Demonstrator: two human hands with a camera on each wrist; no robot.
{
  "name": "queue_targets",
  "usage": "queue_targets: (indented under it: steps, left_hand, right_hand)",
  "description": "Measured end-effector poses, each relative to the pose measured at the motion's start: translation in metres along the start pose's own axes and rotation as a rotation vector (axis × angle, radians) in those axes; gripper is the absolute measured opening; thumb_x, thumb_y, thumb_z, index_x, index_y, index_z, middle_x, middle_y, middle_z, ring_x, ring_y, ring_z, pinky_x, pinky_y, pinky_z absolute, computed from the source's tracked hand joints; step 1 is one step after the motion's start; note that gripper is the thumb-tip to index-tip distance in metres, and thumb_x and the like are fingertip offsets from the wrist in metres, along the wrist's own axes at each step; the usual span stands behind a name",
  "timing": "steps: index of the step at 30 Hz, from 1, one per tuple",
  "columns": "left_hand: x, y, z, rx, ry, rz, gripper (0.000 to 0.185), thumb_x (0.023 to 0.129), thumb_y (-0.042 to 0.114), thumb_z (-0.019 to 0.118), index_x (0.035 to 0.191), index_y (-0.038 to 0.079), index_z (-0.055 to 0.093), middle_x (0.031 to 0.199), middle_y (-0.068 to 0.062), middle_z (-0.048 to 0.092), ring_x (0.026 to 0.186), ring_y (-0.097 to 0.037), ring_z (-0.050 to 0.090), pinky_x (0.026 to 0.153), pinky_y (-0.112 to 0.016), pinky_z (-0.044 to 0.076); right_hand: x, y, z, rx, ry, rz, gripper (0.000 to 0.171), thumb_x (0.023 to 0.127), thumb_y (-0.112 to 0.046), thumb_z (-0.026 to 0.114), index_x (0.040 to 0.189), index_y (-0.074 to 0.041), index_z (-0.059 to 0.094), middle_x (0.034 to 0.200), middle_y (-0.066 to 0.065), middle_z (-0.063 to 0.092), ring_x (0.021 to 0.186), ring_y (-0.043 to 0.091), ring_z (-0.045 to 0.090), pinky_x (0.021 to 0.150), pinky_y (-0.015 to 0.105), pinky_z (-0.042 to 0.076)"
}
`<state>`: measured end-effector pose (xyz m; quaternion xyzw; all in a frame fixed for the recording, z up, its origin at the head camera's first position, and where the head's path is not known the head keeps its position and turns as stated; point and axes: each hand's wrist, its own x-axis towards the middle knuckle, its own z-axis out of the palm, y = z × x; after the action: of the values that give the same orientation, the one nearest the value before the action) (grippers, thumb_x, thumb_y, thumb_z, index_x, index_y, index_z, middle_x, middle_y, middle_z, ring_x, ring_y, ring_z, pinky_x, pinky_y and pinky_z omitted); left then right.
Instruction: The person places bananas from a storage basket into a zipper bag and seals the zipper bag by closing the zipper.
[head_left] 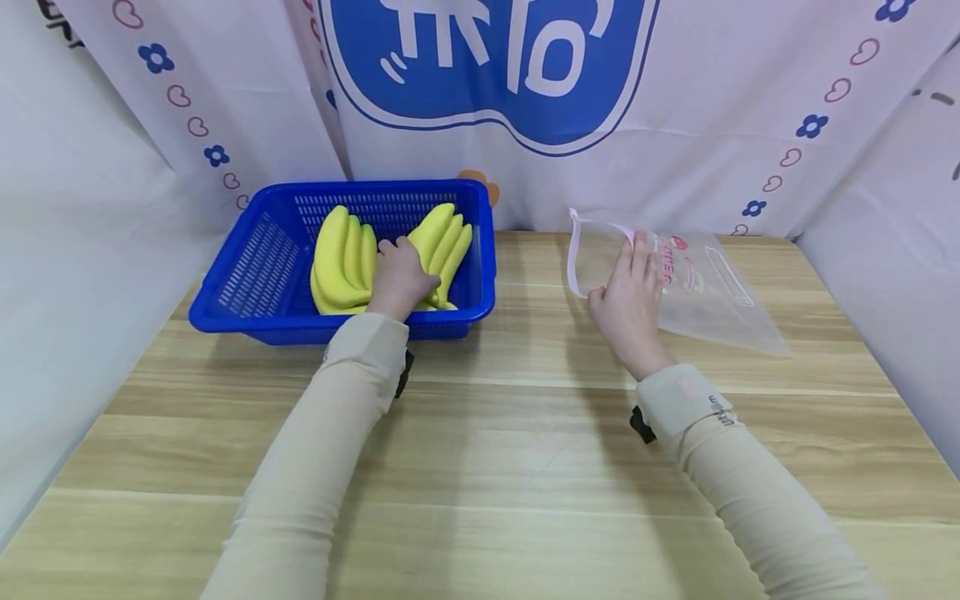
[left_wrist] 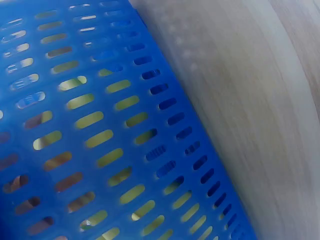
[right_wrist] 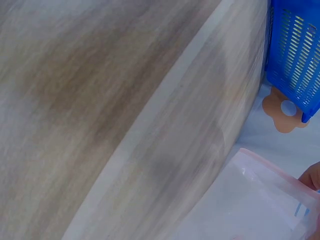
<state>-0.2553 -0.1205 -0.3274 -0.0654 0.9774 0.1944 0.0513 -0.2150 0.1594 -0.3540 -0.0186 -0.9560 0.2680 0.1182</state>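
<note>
Stretches pale sleeves (head_left: 300,467) across wooden table (head_left: 525,483) toward blue basket (head_left: 247,323) and clear, apparently empty bag (head_left: 720,304). Seems barely begun, with both banana bunches (head_left: 330,262) in basket, left to remove. Spreads right hand (head_left: 630,304), straight-fingered, at bag's mouth; dips left hand (head_left: 402,279) among bananas, with grip impossible to tell.

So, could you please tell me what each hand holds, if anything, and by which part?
The right hand holds the bag by its zip edge; the left hand is at the bananas, any grip hidden.

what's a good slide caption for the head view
Left grip among bananas in a blue basket, right grip on a clear bag.
</note>
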Motion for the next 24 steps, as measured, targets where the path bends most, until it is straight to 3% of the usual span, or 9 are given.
queue_targets:
  steps: [7, 15, 24]
  left_hand:
    - [-0.0008, 0.0003, 0.0016, -0.038, -0.016, -0.057, 0.072, 0.093, 0.032, 0.056, 0.146, -0.001, 0.021, 0.142, -0.033, 0.03, 0.132, -0.046, 0.035, 0.103, -0.052, 0.041]
    - [-0.0061, 0.0012, 0.0, -0.101, -0.064, -0.079, 0.07, 0.096, 0.031, 0.049, 0.149, 0.005, 0.011, 0.126, -0.029, 0.054, 0.111, -0.038, 0.057, 0.09, -0.046, 0.048]
    - [-0.0048, 0.0009, 0.0021, -0.091, -0.051, -0.1, 0.072, 0.095, 0.037, 0.049, 0.151, 0.01, 0.012, 0.139, -0.033, 0.034, 0.12, -0.045, 0.048, 0.098, -0.051, 0.044]
  right_hand:
    - [-0.0002, 0.0001, 0.0003, 0.001, 0.001, 0.0, 0.082, 0.083, -0.005, 0.051, 0.151, 0.005, 0.006, 0.161, 0.018, -0.003, 0.144, 0.049, 0.004, 0.117, 0.062, 0.006]
    - [-0.0023, -0.0011, 0.0005, 0.002, 0.014, 0.001, 0.08, 0.083, -0.005, 0.049, 0.151, 0.006, 0.008, 0.161, 0.018, -0.001, 0.144, 0.05, 0.007, 0.116, 0.063, 0.008]
    - [-0.0012, 0.0001, 0.0011, -0.007, 0.008, -0.002, 0.081, 0.083, -0.005, 0.05, 0.151, 0.005, 0.007, 0.161, 0.018, -0.002, 0.144, 0.05, 0.006, 0.117, 0.063, 0.007]
